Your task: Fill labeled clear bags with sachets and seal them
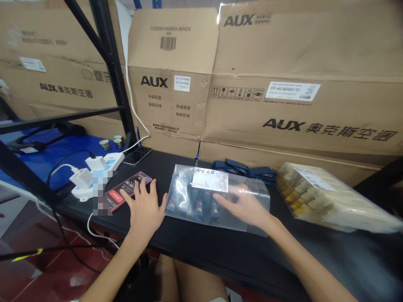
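My left hand (145, 206) is spread, its fingertips at the right edge of a phone (121, 193) with a lit screen and a red button. Its thumb reaches toward the left end of a clear plastic bag (260, 197). Inside the bag, several dark blue packets (200, 205) stand in a row, and a white printed label (210, 179) covers part of them. My right hand (244, 205) reaches into the bag from its right end, thumb stretched toward the packets. Plastic glare and the label blur or hide some of its fingers.
More dark blue packets (245, 170) lie behind the bag. At right rests a filled clear bag of pale and yellow packets (330, 197). A white power strip (94, 176) with chargers and a second phone (137, 157) sit left. Large cardboard boxes (299, 100) wall the back.
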The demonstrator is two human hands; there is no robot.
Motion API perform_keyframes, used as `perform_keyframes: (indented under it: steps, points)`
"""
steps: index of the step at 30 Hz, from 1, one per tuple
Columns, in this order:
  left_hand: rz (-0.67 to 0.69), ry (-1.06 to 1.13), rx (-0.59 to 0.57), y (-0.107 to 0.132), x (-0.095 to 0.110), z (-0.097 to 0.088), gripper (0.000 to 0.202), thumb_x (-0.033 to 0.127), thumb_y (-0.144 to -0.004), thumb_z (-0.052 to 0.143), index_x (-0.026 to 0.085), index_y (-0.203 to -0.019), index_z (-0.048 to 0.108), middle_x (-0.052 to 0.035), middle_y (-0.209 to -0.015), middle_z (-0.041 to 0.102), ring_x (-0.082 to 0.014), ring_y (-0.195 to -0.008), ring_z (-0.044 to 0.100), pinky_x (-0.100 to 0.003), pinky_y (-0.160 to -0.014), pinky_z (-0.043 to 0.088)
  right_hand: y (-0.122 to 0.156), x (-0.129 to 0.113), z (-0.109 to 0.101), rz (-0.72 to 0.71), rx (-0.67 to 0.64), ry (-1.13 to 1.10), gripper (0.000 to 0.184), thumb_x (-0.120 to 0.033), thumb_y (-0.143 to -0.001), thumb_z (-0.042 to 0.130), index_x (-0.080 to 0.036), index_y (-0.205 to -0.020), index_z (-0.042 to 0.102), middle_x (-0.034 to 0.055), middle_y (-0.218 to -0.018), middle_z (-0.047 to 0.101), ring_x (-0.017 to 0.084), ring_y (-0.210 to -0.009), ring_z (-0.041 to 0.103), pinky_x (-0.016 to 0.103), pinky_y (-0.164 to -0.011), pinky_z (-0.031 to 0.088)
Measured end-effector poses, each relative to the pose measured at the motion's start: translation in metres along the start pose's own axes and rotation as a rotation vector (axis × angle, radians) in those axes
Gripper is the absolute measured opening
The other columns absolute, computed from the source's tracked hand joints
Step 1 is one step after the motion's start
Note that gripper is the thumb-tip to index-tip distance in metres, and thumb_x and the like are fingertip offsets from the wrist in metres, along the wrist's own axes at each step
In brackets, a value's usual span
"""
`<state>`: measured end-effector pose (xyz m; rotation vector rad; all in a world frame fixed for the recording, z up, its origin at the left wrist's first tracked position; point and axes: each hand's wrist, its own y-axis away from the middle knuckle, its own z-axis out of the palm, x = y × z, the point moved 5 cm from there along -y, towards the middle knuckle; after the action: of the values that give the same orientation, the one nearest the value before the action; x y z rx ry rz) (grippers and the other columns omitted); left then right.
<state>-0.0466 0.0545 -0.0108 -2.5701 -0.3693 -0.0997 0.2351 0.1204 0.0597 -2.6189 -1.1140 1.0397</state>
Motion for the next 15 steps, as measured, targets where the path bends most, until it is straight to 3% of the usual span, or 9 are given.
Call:
perform_keyframes:
  steps: [9, 12, 15]
  points:
    - [0.06, 0.082, 0.103, 0.0, 0.001, -0.007, 0.056, 0.037, -0.108, 0.042, 0.001, -0.147, 0.061, -0.036, -0.156, 0.053, -0.0555, -0.147, 0.048, -0.086, -0.12, 0.017, 0.0, 0.0, 0.0, 0.008, 0.002, 0.03, 0.04, -0.053, -0.105, 0.058, -0.025, -0.113, 0.086, 0.0056, -0.082, 0.081, 0.021, -0.067, 0.071, 0.036, -0.064, 0.053]
    - [0.149, 0.361, 0.139, -0.003, 0.006, -0.018, 0.049, 0.036, -0.11, 0.038, 0.009, -0.135, 0.07, -0.028, -0.154, 0.06, -0.0457, -0.145, 0.053, -0.068, -0.123, 0.034, 0.001, 0.001, 0.0, 0.009, 0.007, 0.049, 0.04, -0.053, -0.105, 0.059, -0.026, -0.114, 0.086, 0.0064, -0.087, 0.082, 0.024, -0.073, 0.074, 0.039, -0.072, 0.056]
    - [0.091, 0.793, -0.002, -0.005, 0.009, -0.02, 0.047, 0.045, -0.111, 0.039, 0.018, -0.122, 0.076, -0.0173, -0.13, 0.076, -0.0346, -0.119, 0.07, -0.049, -0.106, 0.053, 0.002, 0.001, -0.003, 0.007, 0.029, 0.048, 0.039, -0.052, -0.104, 0.06, -0.026, -0.119, 0.085, 0.0066, -0.088, 0.083, 0.026, -0.078, 0.076, 0.043, -0.082, 0.059]
